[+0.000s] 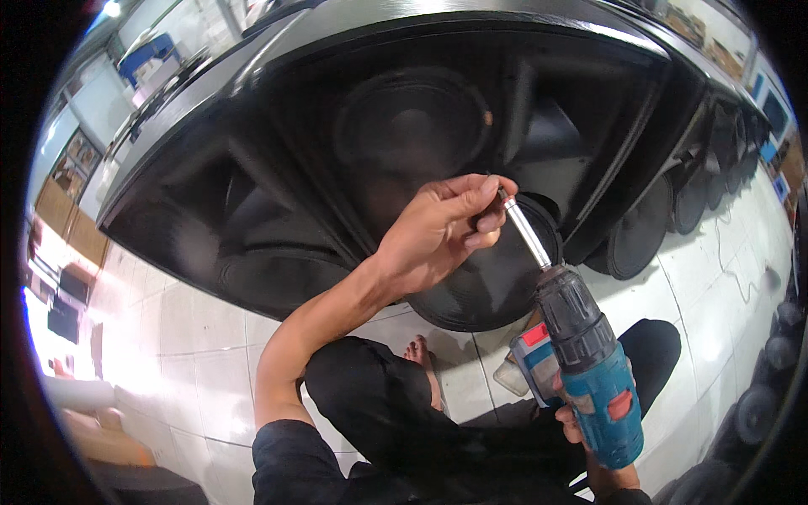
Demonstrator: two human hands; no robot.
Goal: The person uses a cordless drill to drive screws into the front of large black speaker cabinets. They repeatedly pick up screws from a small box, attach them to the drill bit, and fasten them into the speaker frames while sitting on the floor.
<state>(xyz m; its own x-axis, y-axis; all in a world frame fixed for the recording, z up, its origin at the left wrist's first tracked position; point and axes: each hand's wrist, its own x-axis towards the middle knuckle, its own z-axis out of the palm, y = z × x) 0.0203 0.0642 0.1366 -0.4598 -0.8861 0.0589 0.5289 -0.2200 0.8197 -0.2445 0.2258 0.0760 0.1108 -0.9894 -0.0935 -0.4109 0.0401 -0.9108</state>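
Observation:
My right hand (571,425) is wrapped round the grip of a teal and black cordless drill (599,412), which points up and to the left. A silver bit holder (528,233) sticks out of its chuck. At the tip of the holder, my left hand (446,220) has thumb and forefinger pinched together on something small and dark, mostly hidden by the fingers. Behind the hands stands a large black loudspeaker cabinet (290,93), with a round speaker cone (410,126) set in it. A black round speaker (471,295) shows just below my left hand.
More black round speakers (644,231) line the right side behind the drill. Dark round parts (757,412) stand at the far right edge. White floor tiles (210,370) lie below, with my bent knees close under the drill. Boxes (76,227) are at the far left.

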